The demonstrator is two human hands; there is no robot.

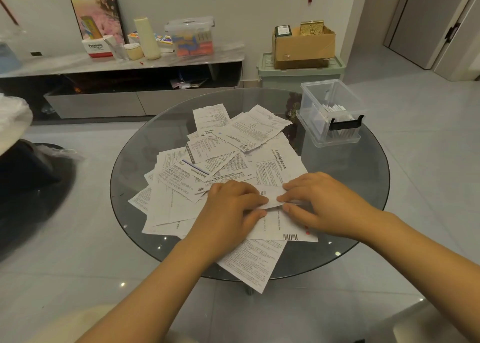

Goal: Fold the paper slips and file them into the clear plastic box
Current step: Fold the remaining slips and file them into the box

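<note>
Both hands are working one paper slip (270, 200) at the near side of the round glass counter (363, 213), on top of the loose pile of unfolded slips (220, 161). The left hand (231, 207) is pinching the slip's left end between thumb and fingertips, and the right hand (317, 202) is pinching its right end the same way, so the slip's long axis is running left to right between them, crosswise to the person. It is looking part folded already, a narrow white strip, though how many folds it has I cannot tell.

The clear plastic box (332, 114) is sitting at the far right of the counter, lid off, with folded slips standing inside it. From the slip it is lying forward and to the right, well apart, beyond the pile. The right hand is plainly the nearer one to it, so filing is probably going to fall to that hand, reaching away and rightward over the box's near wall and black latch (345, 123)
</note>
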